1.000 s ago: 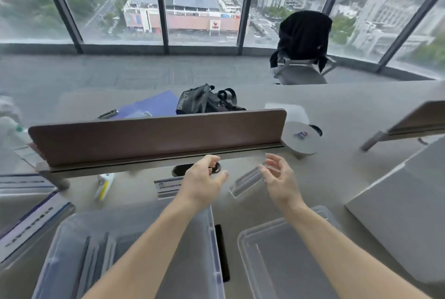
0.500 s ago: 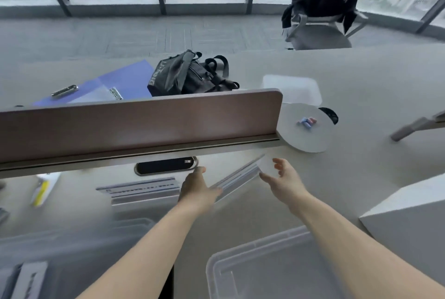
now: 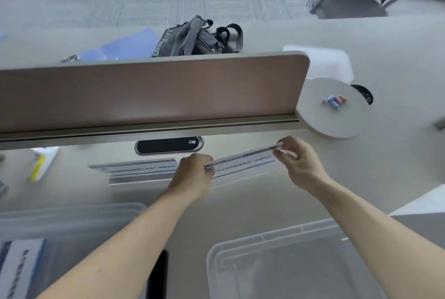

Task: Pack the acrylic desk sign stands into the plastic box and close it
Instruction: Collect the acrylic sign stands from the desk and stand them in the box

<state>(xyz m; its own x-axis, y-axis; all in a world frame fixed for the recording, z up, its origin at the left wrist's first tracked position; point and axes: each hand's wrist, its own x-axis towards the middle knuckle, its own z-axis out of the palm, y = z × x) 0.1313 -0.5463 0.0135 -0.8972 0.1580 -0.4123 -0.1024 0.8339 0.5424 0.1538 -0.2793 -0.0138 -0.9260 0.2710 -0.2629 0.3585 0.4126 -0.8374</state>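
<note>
A clear acrylic sign stand (image 3: 243, 161) with printed lines stands on the desk below the divider. My left hand (image 3: 192, 175) grips its left end and my right hand (image 3: 296, 161) pinches its right top corner. A second acrylic sign stand (image 3: 137, 171) stands to the left of it, untouched. The clear plastic box (image 3: 72, 216) sits at the lower left with a printed sign (image 3: 19, 267) inside. The clear lid (image 3: 277, 262) lies at the lower right under my right forearm.
A brown desk divider (image 3: 154, 91) runs across just behind the stands, with a black cable port (image 3: 168, 145) below it. A round grey pad (image 3: 334, 108) with small coloured pieces lies at the right. A white box (image 3: 421, 204) stands at the right edge. A black bag (image 3: 197, 38) lies beyond the divider.
The view has tilted down and closer to the desk. Both hands have closed onto the ends of the right acrylic stand, which they were only reaching for before.
</note>
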